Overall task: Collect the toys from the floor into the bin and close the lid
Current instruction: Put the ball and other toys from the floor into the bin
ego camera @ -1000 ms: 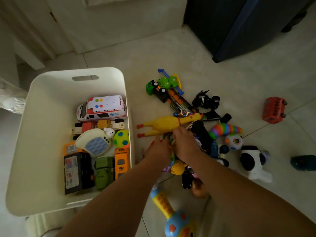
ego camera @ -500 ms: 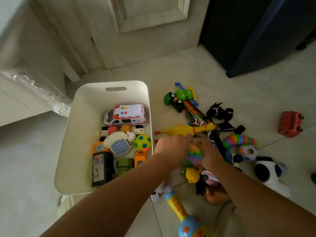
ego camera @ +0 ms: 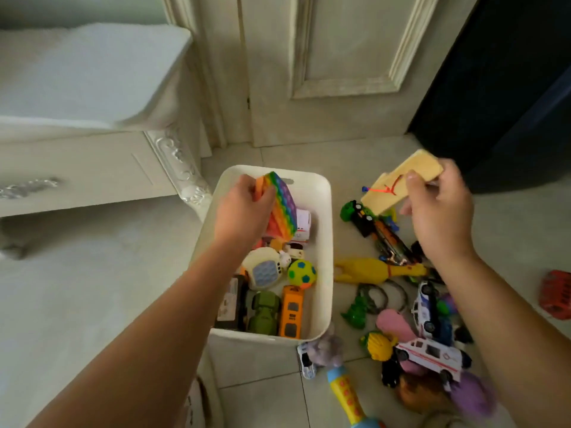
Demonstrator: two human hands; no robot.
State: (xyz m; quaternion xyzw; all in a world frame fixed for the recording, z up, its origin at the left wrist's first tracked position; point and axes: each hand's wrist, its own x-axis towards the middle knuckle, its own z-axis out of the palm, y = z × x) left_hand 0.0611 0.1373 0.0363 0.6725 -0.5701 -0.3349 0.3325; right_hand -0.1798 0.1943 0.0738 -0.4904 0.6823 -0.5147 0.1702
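A white bin [ego camera: 324,239] stands open on the tiled floor and holds several toys, among them a yellow-green ball [ego camera: 302,273] and an orange bus [ego camera: 291,312]. My left hand [ego camera: 242,208] grips a rainbow pop-it pad [ego camera: 282,208] above the bin's far end. My right hand [ego camera: 438,214] holds a flat yellow wooden toy [ego camera: 398,180] with red markings in the air, right of the bin. On the floor right of the bin lie a yellow rubber chicken [ego camera: 377,270], a white ambulance [ego camera: 429,355] and several more toys.
A white carved cabinet [ego camera: 92,118] stands at the left and a pale panelled door [ego camera: 333,66] behind the bin. Dark furniture [ego camera: 506,88] fills the upper right. A red toy vehicle [ego camera: 556,295] lies apart at the right edge.
Both hands have lifted off the toy pile. The left has carried the rainbow pad over the bin; the right has risen with the wooden toy. The camera has tilted up.
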